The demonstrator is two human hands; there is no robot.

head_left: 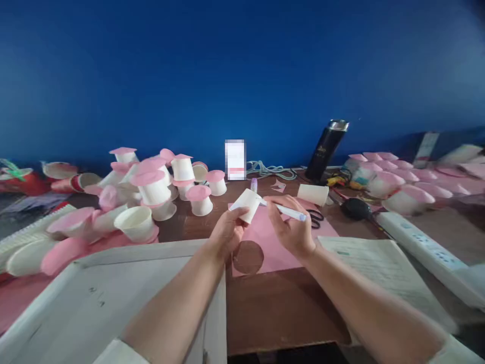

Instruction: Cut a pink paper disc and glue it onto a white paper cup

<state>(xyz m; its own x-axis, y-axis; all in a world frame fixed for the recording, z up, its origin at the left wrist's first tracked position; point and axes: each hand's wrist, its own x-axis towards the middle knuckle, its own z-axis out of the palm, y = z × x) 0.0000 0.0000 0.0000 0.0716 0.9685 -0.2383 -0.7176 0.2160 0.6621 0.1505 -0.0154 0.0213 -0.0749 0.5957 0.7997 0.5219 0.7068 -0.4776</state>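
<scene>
My left hand [229, 230] grips a small white paper cup [250, 202] tilted above the pink paper sheet [275, 247]. In my right hand [293, 232] is a white marker pen [290, 211], its tip end close to the cup; whether it touches I cannot tell. The pink sheet lies on the brown table, with a round hole cut at its near left corner. Black scissors handles [316, 218] show just past my right hand. Another white cup [312, 194] lies on its side behind them, and a glue stick [254, 184] stands beyond the held cup.
Many white cups with pink paper tops [151, 188] crowd the left; more pink-topped cups [394, 174] stand at right. A black flask [326, 149], a lit phone [235, 160], a cable [271, 171], a power strip [424, 242], a printed sheet [371, 268] and a white board [113, 303] surround the work.
</scene>
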